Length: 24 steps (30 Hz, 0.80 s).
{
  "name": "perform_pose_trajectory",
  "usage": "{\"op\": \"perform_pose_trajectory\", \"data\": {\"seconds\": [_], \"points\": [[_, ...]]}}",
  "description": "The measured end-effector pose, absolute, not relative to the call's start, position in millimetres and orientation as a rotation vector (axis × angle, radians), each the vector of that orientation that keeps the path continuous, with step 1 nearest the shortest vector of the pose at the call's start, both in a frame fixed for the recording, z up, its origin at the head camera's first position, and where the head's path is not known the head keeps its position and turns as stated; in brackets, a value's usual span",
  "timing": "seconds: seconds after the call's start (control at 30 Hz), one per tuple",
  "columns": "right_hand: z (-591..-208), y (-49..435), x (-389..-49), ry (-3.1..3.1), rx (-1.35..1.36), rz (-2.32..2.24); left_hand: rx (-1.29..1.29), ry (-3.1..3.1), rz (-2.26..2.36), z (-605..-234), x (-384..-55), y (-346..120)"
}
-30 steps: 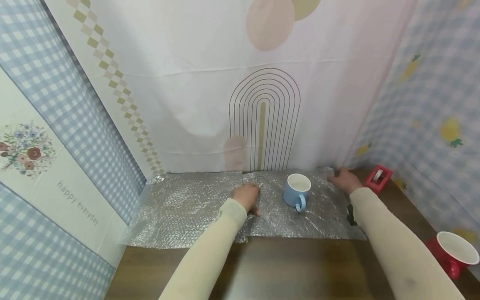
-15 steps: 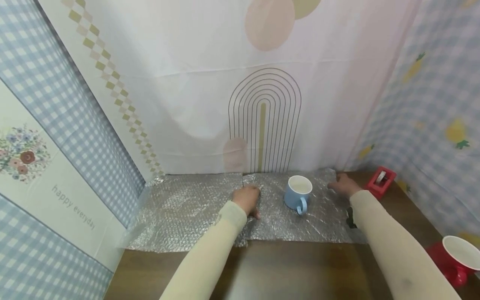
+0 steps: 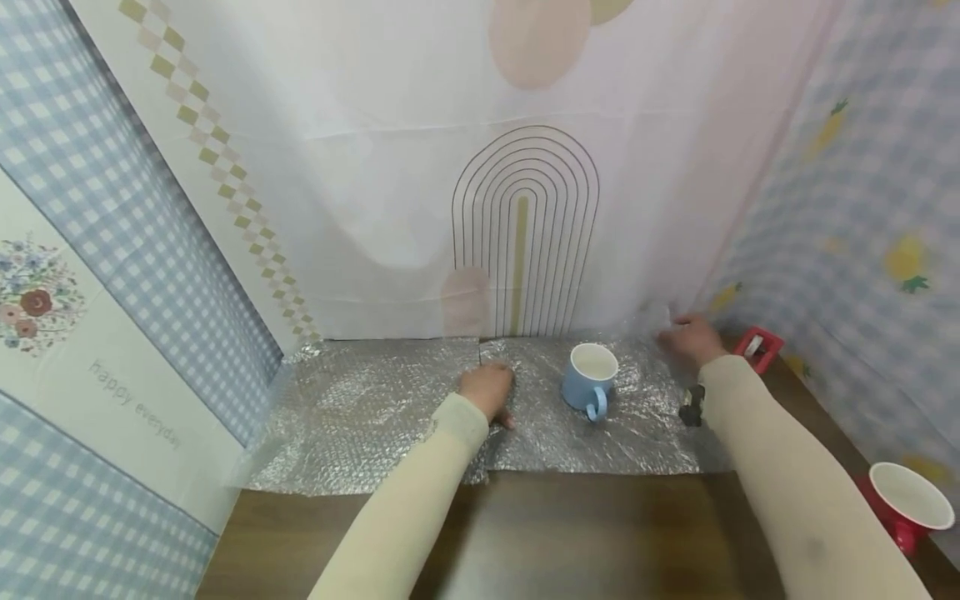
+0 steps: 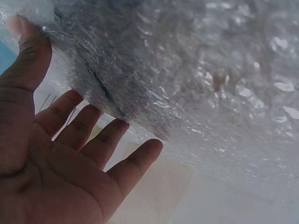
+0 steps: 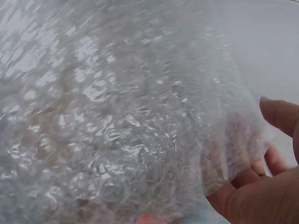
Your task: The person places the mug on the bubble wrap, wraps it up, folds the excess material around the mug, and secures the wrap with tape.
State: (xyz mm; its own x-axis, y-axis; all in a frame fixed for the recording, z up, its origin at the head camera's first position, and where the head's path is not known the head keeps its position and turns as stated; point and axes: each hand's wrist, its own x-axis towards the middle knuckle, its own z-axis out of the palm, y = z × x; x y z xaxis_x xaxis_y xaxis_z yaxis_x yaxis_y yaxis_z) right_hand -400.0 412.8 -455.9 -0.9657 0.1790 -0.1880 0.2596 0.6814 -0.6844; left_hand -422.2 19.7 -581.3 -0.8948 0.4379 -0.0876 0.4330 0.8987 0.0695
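Silvery bubble wrap [image 3: 360, 417] lies across the back of the table, with a seam near its middle. On its right part stands a light blue mug [image 3: 582, 392], handle toward me. My left hand [image 3: 486, 390] rests on the wrap at the seam, left of the mug. In the left wrist view its fingers [image 4: 100, 144] are spread and fairly straight, tips touching the wrap. At the far right corner my right hand [image 3: 692, 340] grips the wrap's raised edge. The right wrist view shows fingers beneath the bubble wrap [image 5: 117, 130], the thumb at its edge.
Beyond the right hand sits a red tape dispenser [image 3: 767, 353]. A red mug [image 3: 892, 517] with a white inside stands at the right edge of the wooden table [image 3: 585, 533]. Curtains hang behind and on both sides.
My right hand has lifted the far right corner of the bubble wrap slightly. The left hand stays on the seam, and the blue mug stands in place.
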Motion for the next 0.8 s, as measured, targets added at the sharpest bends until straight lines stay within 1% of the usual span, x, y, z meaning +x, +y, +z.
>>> {"op": "perform_pose_trajectory", "data": {"seconds": [0.03, 0.1, 0.13, 0.27, 0.37, 0.57, 0.73, 0.77, 0.8], "points": [[-451, 410, -399, 2.768, 0.371, -1.196, 0.68, 2.963, 0.079, -583, -424, 19], [-444, 407, -400, 2.783, 0.335, -1.214, 0.666, 2.946, 0.083, -564, -414, 20], [-442, 406, -401, 2.791, 0.315, -1.221, 0.668, 2.958, 0.098, -565, -414, 18], [-431, 401, -397, 2.804, 0.184, -1.255, 0.616, 2.918, 0.123, -520, -382, 20], [-417, 392, -390, 2.869, 0.053, -1.156, 0.603, 2.916, 0.117, -515, -380, 21], [-394, 365, -375, 2.963, -0.201, -0.927, 0.659, 2.91, 0.074, -575, -428, 21], [-393, 344, -363, 2.974, -0.389, -0.832, 0.666, 2.924, 0.048, -578, -427, 21], [-394, 340, -361, 2.972, -0.422, -0.819, 0.652, 2.935, 0.047, -568, -416, 22], [-395, 337, -358, 2.978, -0.456, -0.797, 0.649, 2.951, 0.042, -567, -413, 24]]}}
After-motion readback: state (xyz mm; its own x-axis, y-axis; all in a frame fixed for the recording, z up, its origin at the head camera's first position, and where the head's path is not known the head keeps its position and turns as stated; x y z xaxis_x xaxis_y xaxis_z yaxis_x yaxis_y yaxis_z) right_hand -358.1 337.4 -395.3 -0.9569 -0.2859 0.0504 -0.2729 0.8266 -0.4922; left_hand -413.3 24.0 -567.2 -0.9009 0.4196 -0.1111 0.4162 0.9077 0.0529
